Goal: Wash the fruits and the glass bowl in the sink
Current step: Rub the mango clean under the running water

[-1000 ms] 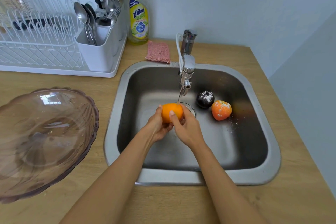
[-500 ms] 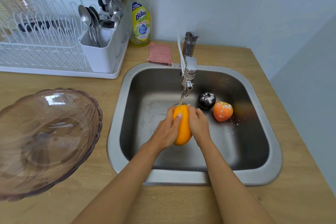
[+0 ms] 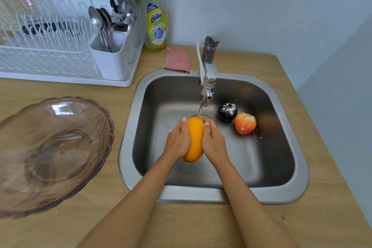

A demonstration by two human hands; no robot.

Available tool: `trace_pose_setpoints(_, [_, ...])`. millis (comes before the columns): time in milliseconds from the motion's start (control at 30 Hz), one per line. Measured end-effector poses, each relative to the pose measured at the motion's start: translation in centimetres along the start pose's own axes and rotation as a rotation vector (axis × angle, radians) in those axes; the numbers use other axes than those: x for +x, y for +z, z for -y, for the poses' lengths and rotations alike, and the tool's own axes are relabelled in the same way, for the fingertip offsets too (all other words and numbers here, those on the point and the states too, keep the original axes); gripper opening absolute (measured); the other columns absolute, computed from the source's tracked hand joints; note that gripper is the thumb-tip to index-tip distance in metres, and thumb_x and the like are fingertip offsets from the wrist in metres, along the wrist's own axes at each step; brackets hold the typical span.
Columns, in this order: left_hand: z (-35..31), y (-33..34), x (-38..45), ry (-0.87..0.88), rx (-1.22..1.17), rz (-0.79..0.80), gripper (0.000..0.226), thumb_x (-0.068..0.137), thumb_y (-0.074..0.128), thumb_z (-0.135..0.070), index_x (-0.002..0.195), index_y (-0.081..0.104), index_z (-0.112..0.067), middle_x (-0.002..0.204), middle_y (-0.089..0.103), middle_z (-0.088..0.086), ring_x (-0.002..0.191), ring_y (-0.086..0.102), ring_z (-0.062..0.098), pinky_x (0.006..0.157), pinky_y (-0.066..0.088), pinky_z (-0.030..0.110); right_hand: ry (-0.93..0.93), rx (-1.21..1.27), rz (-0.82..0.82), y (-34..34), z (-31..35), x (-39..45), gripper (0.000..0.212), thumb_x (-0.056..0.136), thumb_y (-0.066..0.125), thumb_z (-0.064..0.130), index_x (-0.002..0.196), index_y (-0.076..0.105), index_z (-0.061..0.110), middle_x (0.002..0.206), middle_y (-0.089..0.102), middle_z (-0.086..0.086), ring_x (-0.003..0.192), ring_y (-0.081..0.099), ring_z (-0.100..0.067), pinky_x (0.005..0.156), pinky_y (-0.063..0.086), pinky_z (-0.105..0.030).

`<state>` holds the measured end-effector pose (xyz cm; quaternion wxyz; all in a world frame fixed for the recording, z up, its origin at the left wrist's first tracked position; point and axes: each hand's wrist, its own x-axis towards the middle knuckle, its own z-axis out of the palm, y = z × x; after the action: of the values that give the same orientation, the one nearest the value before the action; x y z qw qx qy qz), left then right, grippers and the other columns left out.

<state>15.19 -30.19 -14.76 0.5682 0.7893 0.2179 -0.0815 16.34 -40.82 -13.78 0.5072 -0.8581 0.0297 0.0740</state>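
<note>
I hold a long yellow-orange fruit (image 3: pixel 194 141) upright between both hands over the steel sink (image 3: pixel 281 193). My left hand (image 3: pixel 178 141) presses its left side and my right hand (image 3: pixel 213 143) its right side. A thin stream of water from the tap (image 3: pixel 208 84) falls on the fruit's top end. A dark round fruit (image 3: pixel 227 111) and an orange fruit (image 3: pixel 245 123), both dusted with white powder, lie on the sink floor to the right. The tinted glass bowl (image 3: pixel 48 153) stands on the wooden counter at the left.
A white dish rack (image 3: pixel 50 52) with a cutlery holder (image 3: pixel 112 54) full of spoons stands at the back left. A yellow dish-soap bottle (image 3: pixel 156 24) and a pink scouring pad (image 3: pixel 177 59) sit behind the sink. White powder specks lie on the sink floor.
The fruit has turned from end-on to upright between my palms, and both hands have slid down along its sides. The other two fruits have not moved.
</note>
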Motion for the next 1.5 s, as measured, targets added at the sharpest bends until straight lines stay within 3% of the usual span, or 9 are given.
trace_pose_setpoints(200, [0.0, -1.4, -2.1, 0.176, -0.035, -0.008, 0.029, 0.101, 0.018, -0.048, 0.117, 0.038, -0.035, 0.115, 0.054, 0.006, 0.098, 0.057, 0.019, 0.086, 0.050, 0.036, 0.158, 0.103, 0.128, 0.0, 0.4, -2.2, 0.049, 0.102, 0.017, 0.050, 0.137, 0.044, 0.029, 0.114, 0.045, 0.002, 0.105, 0.045, -0.016, 0.090, 0.035, -0.030])
trace_pose_setpoints(333, [0.7, -2.8, -3.0, 0.167, -0.047, -0.027, 0.031, 0.101, 0.019, -0.050, 0.120, 0.039, -0.036, 0.118, 0.051, 0.002, 0.106, 0.056, 0.021, 0.094, 0.049, 0.044, 0.158, 0.105, 0.210, 1.0, 0.9, -3.6, 0.043, 0.099, 0.013, 0.056, 0.118, 0.041, 0.031, 0.086, 0.050, 0.005, 0.084, 0.054, -0.019, 0.064, 0.046, -0.027])
trace_pose_setpoints(400, [0.7, -3.4, -3.5, 0.091, -0.089, -0.020, 0.040, 0.100, 0.018, -0.051, 0.127, 0.039, -0.030, 0.121, 0.050, 0.004, 0.110, 0.054, 0.023, 0.097, 0.046, 0.044, 0.178, 0.125, 0.222, 1.3, 1.6, -3.7, 0.045, 0.100, 0.012, 0.054, 0.125, 0.041, 0.029, 0.096, 0.056, -0.004, 0.084, 0.058, -0.020, 0.059, 0.049, -0.028])
trace_pose_setpoints(600, [-0.1, -5.7, -5.2, 0.068, -0.060, 0.015, 0.043, 0.102, 0.020, -0.046, 0.134, 0.037, -0.021, 0.121, 0.046, 0.003, 0.107, 0.048, 0.016, 0.089, 0.038, 0.033, 0.148, 0.184, 0.232, 1.3, 3.5, -4.2, 0.033, 0.103, 0.020, 0.044, 0.116, 0.042, 0.022, 0.111, 0.051, -0.008, 0.096, 0.054, -0.019, 0.069, 0.051, -0.030])
trace_pose_setpoints(767, [-0.6, -7.9, -6.4, 0.119, -0.039, -0.070, 0.045, 0.101, 0.027, -0.048, 0.130, 0.041, -0.017, 0.127, 0.053, 0.007, 0.104, 0.051, 0.016, 0.086, 0.041, 0.031, 0.144, 0.211, 0.247, 1.9, 5.4, -5.1, 0.027, 0.104, 0.027, 0.040, 0.118, 0.044, 0.025, 0.116, 0.054, -0.008, 0.103, 0.055, -0.021, 0.098, 0.048, -0.045])
trace_pose_setpoints(933, [-2.6, -11.6, -7.3, 0.119, -0.096, -0.169, 0.047, 0.099, 0.032, -0.051, 0.126, 0.045, -0.015, 0.114, 0.054, 0.003, 0.108, 0.056, 0.020, 0.091, 0.047, 0.035, 0.092, 0.209, 0.248, 2.5, 9.2, -5.5, 0.043, 0.104, 0.033, 0.033, 0.144, 0.037, 0.020, 0.129, 0.048, -0.003, 0.115, 0.050, -0.022, 0.102, 0.044, -0.042])
trace_pose_setpoints(1133, [-4.3, -16.4, -7.6, 0.043, -0.156, -0.098, 0.026, 0.100, 0.034, -0.040, 0.110, 0.051, -0.023, 0.116, 0.056, 0.002, 0.112, 0.057, 0.023, 0.102, 0.045, 0.043, 0.053, 0.148, 0.215, 3.7, 14.8, -5.1, 0.038, 0.101, 0.039, 0.035, 0.133, 0.048, 0.017, 0.118, 0.053, -0.006, 0.107, 0.054, -0.024, 0.096, 0.050, -0.045])
trace_pose_setpoints(1267, [-4.4, -20.0, -8.4, 0.049, -0.213, -0.197, 0.040, 0.098, 0.046, -0.038, 0.130, 0.046, -0.014, 0.125, 0.056, 0.007, 0.113, 0.058, 0.028, 0.099, 0.049, 0.048, -0.035, 0.035, 0.164, 6.0, 17.0, -4.6, 0.036, 0.092, 0.048, 0.049, 0.111, 0.052, 0.019, 0.116, 0.060, -0.006, 0.107, 0.058, -0.026, 0.095, 0.048, -0.046])
trace_pose_setpoints(1500, [0.0, -27.0, -10.9, 0.025, -0.075, -0.483, 0.027, 0.096, 0.050, -0.037, 0.110, 0.061, -0.018, 0.107, 0.066, 0.003, 0.098, 0.063, 0.022, 0.080, 0.051, 0.034, -0.036, -0.007, 0.377, 13.6, 20.0, -7.0, 0.040, 0.093, 0.050, 0.046, 0.120, 0.051, 0.017, 0.108, 0.059, 0.000, 0.102, 0.060, -0.023, 0.095, 0.051, -0.041])
